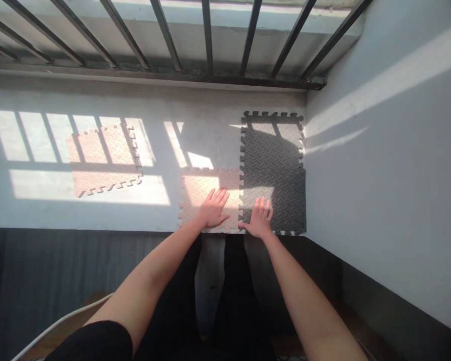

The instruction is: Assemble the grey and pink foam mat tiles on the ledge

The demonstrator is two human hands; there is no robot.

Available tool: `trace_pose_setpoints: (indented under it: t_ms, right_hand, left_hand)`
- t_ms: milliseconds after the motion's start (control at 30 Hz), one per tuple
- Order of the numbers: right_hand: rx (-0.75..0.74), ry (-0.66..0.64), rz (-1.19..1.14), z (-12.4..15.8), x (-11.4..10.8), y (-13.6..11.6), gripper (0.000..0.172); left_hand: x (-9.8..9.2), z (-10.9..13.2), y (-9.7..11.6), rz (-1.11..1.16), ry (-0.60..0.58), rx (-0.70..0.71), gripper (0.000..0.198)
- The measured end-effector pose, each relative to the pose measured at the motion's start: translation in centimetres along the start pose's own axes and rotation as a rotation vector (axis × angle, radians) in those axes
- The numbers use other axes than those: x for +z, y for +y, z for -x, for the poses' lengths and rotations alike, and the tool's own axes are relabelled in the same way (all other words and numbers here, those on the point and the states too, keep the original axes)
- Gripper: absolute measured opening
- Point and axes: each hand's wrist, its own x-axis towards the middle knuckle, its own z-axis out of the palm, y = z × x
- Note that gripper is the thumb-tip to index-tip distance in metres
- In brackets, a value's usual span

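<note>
Both hands are open, palms down, and neither is closed around anything. The left hand lies on the near pink tile, its fingers extended and pointing away from the body, slightly to the right. Its thumb stands out to the side, toward the right hand. The right hand rests on the near grey tile, fingers extended forward and fairly close together, the little finger a bit apart. Its thumb is stretched leftward to the seam where the pink and grey tiles meet. How hard either palm presses cannot be told.

The two tiles under the hands sit side by side, edge to edge, at the front of the ledge. Directly beyond the right hand, the far grey tile adjoins the near one, its toothed far edge pointing away from the hands. Well to the left of the left hand, and a little farther off, the loose pink tile lies tilted on the ledge, apart from the others, striped by shadow. To the right of the right hand, the wall rises beside the grey tiles. Beyond both hands stand dark metal bars.
</note>
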Motion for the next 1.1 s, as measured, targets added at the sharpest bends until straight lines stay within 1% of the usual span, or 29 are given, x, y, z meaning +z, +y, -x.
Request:
trace_pose_setpoints:
  t_ms: [67,133,200,333,467,567,633,667,700,767,800,867,900,967,1033,1100]
  right_hand:
    - [0.041,-0.013,0.000,-0.3,0.0,-0.2,0.146]
    - [0.075,-0.054,-0.003,-0.6,-0.1,-0.4,0.150]
    - [0.069,-0.084,-0.012,-0.8,-0.3,-0.4,0.148]
    - [0.058,-0.088,-0.014,-0.8,-0.5,-0.3,0.137]
    - [0.084,-0.083,0.010,-0.7,-0.7,-0.4,0.137]
    - [0.081,-0.072,0.010,-0.7,-0.6,-0.4,0.142]
    - [0.085,-0.037,0.011,-0.6,-0.4,-0.5,0.148]
    - [0.098,-0.012,0.013,-0.6,-0.2,-0.6,0.151]
    - [0.115,0.020,0.016,-0.6,0.0,-0.7,0.153]
    - [0.142,0.076,0.026,-0.6,0.3,-1.0,0.155]
    - [0.148,0.104,0.028,-0.6,0.4,-1.1,0.156]
    - [0.151,0.144,0.026,-0.6,0.4,-1.4,0.155]
    - [0.152,0.161,0.024,-0.6,0.3,-1.5,0.153]
    - [0.154,0.191,0.028,-0.6,0.1,-1.6,0.151]
    - [0.152,0.213,0.046,-0.5,-0.2,-1.8,0.148]
    - [0.149,0.233,0.078,-0.5,-0.4,-1.9,0.143]
  left_hand:
    - [-0.1,-0.3,0.2,-0.005,0.017,0.007,0.090]
    - [-0.2,-0.4,0.6,-0.020,0.006,0.006,0.090]
    - [-0.1,-0.3,1.2,-0.025,-0.014,-0.004,0.092]
    - [1.0,-0.2,2.7,-0.024,-0.048,-0.034,0.109]
    - [2.0,-0.5,3.8,-0.028,-0.048,-0.061,0.118]
    - [1.4,-0.6,3.6,0.006,-0.071,-0.041,0.115]
    - [0.2,-0.3,2.4,0.040,-0.046,-0.042,0.103]
    - [-0.6,-0.1,1.2,0.054,-0.007,-0.072,0.095]
    - [-1.5,0.4,-0.4,0.067,0.047,-0.129,0.088]
    - [-3.7,1.6,-5.0,0.098,0.187,-0.318,0.078]
    - [-4.8,2.6,-7.8,0.125,0.258,-0.427,0.074]
    - [-7.3,5.0,-14.3,0.196,0.400,-0.641,0.068]
    - [-8.5,6.4,-17.7,0.236,0.467,-0.734,0.066]
    - [-10.7,9.6,-24.3,0.296,0.591,-0.920,0.068]
    - [-12.3,12.8,-30.2,0.311,0.672,-1.178,0.073]
    - [-13.2,15.7,-34.9,0.317,0.692,-1.459,0.081]
